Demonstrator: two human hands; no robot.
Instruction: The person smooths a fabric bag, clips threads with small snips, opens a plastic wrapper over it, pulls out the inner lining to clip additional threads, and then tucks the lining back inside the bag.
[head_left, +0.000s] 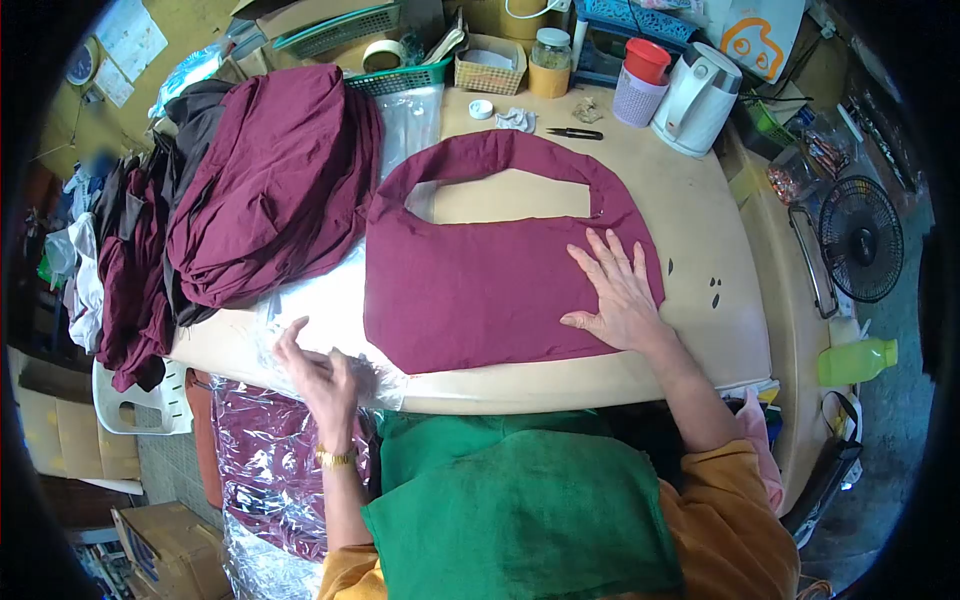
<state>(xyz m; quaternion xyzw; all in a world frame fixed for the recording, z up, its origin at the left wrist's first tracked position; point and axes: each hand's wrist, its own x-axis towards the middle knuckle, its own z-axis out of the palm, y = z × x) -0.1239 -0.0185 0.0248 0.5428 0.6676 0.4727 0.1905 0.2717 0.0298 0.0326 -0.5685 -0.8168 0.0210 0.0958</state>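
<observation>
A maroon cloth bag (480, 290) with a wide looped handle lies flat on the table in front of me. My right hand (617, 295) rests palm down on the right part of its body, fingers spread. Left of the bag, my left hand (322, 380) is over clear plastic (378, 382) at the table's front edge. Its fingers are partly curled and apart, and no grip on the plastic shows. A large heap of maroon cloth (275, 180) sits at the back left, with dark cloth behind it.
The tan table (700, 290) carries small black snips (575, 133), a white kettle (697, 98), a lilac cup (638, 95), a jar (551, 50) and baskets along the back. Plastic-wrapped maroon goods (270, 470) are below the front left edge. A black fan (861, 238) stands right.
</observation>
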